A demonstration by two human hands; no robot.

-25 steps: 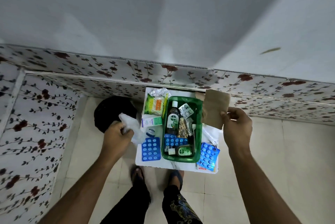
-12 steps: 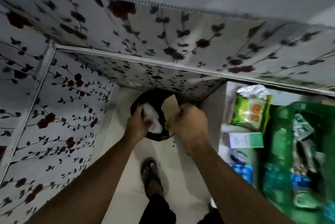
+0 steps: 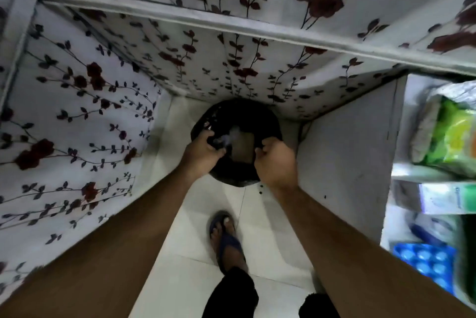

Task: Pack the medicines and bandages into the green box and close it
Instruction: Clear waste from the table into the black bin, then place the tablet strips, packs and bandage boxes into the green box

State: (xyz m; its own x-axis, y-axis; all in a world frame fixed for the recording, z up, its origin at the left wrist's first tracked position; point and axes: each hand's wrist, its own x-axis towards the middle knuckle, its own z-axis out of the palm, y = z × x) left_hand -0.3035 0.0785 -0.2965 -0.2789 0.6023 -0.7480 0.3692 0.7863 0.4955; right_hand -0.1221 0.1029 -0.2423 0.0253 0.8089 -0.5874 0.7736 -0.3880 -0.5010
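My left hand [image 3: 203,151] and my right hand [image 3: 275,160] hover over a black bin [image 3: 231,178] on the floor. A brown paper piece [image 3: 242,147] and a blurred white wrapper [image 3: 228,137] lie inside the bin between my fingertips. The left fingers are apart beside the wrapper. The right fingers are curled at the paper's edge, and contact is unclear. At the far right edge a sliver of the green box [image 3: 470,253] shows, with a green-yellow packet [image 3: 453,132], a white-green carton [image 3: 445,198] and a blue blister pack [image 3: 425,263] beside it.
The items rest on a low white table [image 3: 345,163] to the right of the bin. Flower-patterned panels [image 3: 77,117] wall in the left and back. My sandalled foot [image 3: 226,238] stands on the white tiled floor [image 3: 185,279] just behind the bin.
My view has swung left and down, from the table to the bin. Both hands carried the wrapper and brown paper over the bin, and both pieces now sit lower inside it.
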